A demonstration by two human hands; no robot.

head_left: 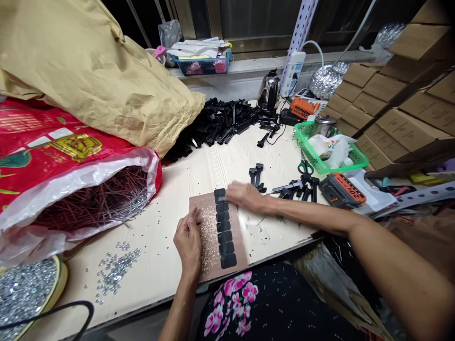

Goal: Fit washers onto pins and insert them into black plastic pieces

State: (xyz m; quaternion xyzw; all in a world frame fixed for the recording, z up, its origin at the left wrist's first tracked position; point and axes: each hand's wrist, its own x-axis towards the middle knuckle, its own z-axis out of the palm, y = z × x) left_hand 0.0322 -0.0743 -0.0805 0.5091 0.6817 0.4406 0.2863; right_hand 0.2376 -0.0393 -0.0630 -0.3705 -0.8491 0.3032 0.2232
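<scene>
A brown board (209, 270) lies at the table's front edge, sprinkled with many tiny pale pieces on its left half. Down its right half runs a column of several black rounded squares (226, 248). My left hand (189, 237) rests at the board's left side, fingers bent and pinched together; whatever they hold is too small to name. My right hand (245, 196), smeared by motion, is at the upper end of the column, its fingertips near the top squares. What it holds, if anything, cannot be made out.
On the left are a red bag (85, 118) of long nails, scattered small clear pieces (117, 272) and a tub (62, 279) full of them. Black parts (227, 121) are piled behind. To the right stand a green basket (322, 166), scissors (304, 166), a battery (341, 189) and stacked cardboard boxes (408, 135).
</scene>
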